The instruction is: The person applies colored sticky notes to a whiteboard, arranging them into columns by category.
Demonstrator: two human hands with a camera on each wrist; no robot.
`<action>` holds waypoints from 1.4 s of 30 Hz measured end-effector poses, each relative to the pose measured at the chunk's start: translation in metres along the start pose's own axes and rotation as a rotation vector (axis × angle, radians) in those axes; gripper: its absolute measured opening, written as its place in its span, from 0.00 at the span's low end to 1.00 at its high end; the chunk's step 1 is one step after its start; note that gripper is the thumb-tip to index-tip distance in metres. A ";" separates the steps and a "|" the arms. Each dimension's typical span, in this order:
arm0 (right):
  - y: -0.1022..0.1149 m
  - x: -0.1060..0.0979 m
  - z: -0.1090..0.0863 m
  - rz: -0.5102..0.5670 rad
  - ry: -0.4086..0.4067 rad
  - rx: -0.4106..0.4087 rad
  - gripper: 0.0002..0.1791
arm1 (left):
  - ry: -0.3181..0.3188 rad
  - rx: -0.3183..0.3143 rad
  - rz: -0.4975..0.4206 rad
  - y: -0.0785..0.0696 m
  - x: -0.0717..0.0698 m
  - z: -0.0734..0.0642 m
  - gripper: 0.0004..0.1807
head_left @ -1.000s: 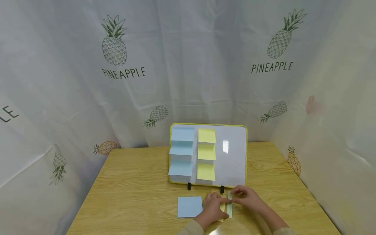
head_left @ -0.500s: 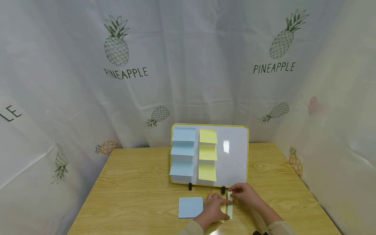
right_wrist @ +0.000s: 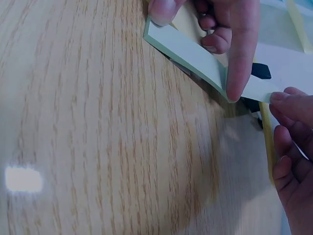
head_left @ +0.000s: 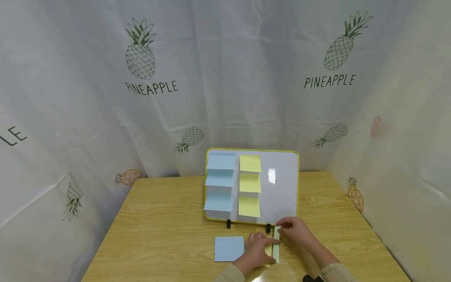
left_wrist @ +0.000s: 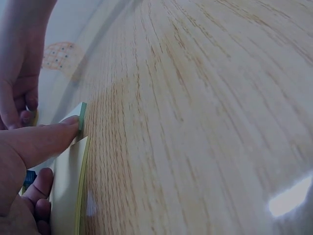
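Observation:
A narrow pale green sticky note pad [head_left: 276, 252] lies on the table below the whiteboard [head_left: 282, 199]. My left hand [head_left: 258, 250] presses it down with thumb and a straight index finger, as the right wrist view shows. At the pad's far end, my right hand [head_left: 296, 231] pinches the top green sticky note [right_wrist: 259, 90], whose end is lifted off the pad. Under my left hand sits a yellow sticky note pad [left_wrist: 68, 183], partly hidden. A blue sticky note pad [head_left: 229, 249] lies left of that hand.
Blue sticky notes [head_left: 219, 178] hang in a column on the whiteboard's left, and yellow sticky notes [head_left: 249, 183] in a column beside them. Black feet [head_left: 268, 228] hold the board up on the wooden table [head_left: 158, 227]. A pineapple-print curtain [head_left: 232, 78] stands behind.
My right hand has shifted slightly up toward the whiteboard, along the green pad, and the sheet's far end has lifted with it. My left hand has stayed in place.

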State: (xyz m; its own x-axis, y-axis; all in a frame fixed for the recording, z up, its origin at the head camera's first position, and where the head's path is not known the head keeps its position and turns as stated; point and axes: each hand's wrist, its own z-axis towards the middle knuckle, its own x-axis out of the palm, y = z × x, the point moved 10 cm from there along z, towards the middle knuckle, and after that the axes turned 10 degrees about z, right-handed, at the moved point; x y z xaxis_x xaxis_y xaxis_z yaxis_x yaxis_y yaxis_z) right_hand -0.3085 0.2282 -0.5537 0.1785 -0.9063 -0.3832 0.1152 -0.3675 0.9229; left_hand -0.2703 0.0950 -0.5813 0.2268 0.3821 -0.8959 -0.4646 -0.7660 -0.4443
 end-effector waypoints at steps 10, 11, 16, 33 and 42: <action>0.003 -0.007 0.000 0.000 -0.061 0.024 0.07 | 0.020 -0.008 -0.015 0.002 0.002 0.001 0.35; 0.002 -0.008 0.000 -0.002 -0.068 0.029 0.07 | 0.024 -0.009 -0.020 0.002 0.002 0.001 0.35; 0.004 -0.010 0.000 0.000 -0.091 0.039 0.07 | 0.036 -0.005 -0.027 0.001 0.001 0.001 0.36; 0.007 -0.015 0.005 -0.007 -0.175 0.046 0.07 | 0.017 0.004 -0.010 0.002 0.000 0.001 0.41; 0.010 -0.018 0.007 -0.009 -0.184 0.030 0.08 | 0.038 0.029 -0.003 0.000 -0.003 0.001 0.45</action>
State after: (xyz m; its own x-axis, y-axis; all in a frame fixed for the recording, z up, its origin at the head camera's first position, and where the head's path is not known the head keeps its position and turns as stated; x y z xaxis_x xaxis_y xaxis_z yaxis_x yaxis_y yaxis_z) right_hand -0.3176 0.2393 -0.5377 -0.0047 -0.9249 -0.3803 0.0858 -0.3793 0.9213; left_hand -0.2716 0.0944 -0.5789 0.2608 0.3638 -0.8942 -0.4883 -0.7494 -0.4473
